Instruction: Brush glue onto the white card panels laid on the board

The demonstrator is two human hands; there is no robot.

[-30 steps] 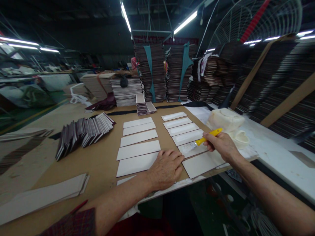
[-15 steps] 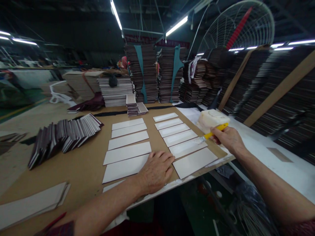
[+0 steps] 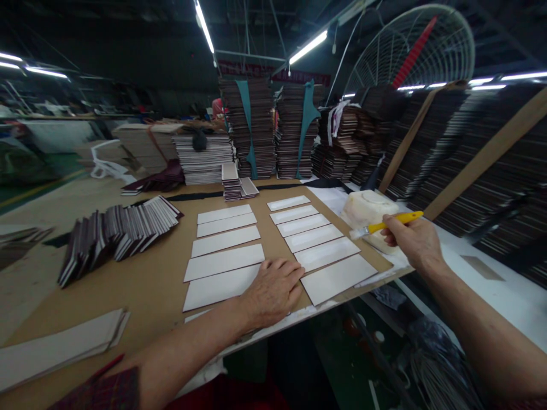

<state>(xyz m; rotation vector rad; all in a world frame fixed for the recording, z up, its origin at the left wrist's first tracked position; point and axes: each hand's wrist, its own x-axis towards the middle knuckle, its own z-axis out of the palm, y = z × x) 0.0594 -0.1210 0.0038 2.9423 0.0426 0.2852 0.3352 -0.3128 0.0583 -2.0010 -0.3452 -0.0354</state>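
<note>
My right hand (image 3: 414, 242) grips a yellow-handled paintbrush (image 3: 376, 226), raised over the right edge of the brown board. Its pale bristles point left, close beside a whitish block-like tub (image 3: 363, 206) whose contents I cannot see. My left hand (image 3: 273, 287) lies palm down, fingers stretched, at the end of a pale rectangular panel (image 3: 222, 286) in the left column. In the right column, several panels such as this one (image 3: 327, 254) have a wet white sheen. The nearest panel there (image 3: 339, 278) looks matt.
A leaning row of dark-covered panels (image 3: 122, 233) lies at the left, and loose pale strips (image 3: 64, 347) lie at the near left. Tall stacks (image 3: 252, 125) stand behind the board (image 3: 154, 296). A large caged fan (image 3: 414, 51) rises at the back right.
My right hand has drawn the paintbrush off the second-nearest panel in the right column, moving right and slightly up toward the tub. The left hand stays in place.
</note>
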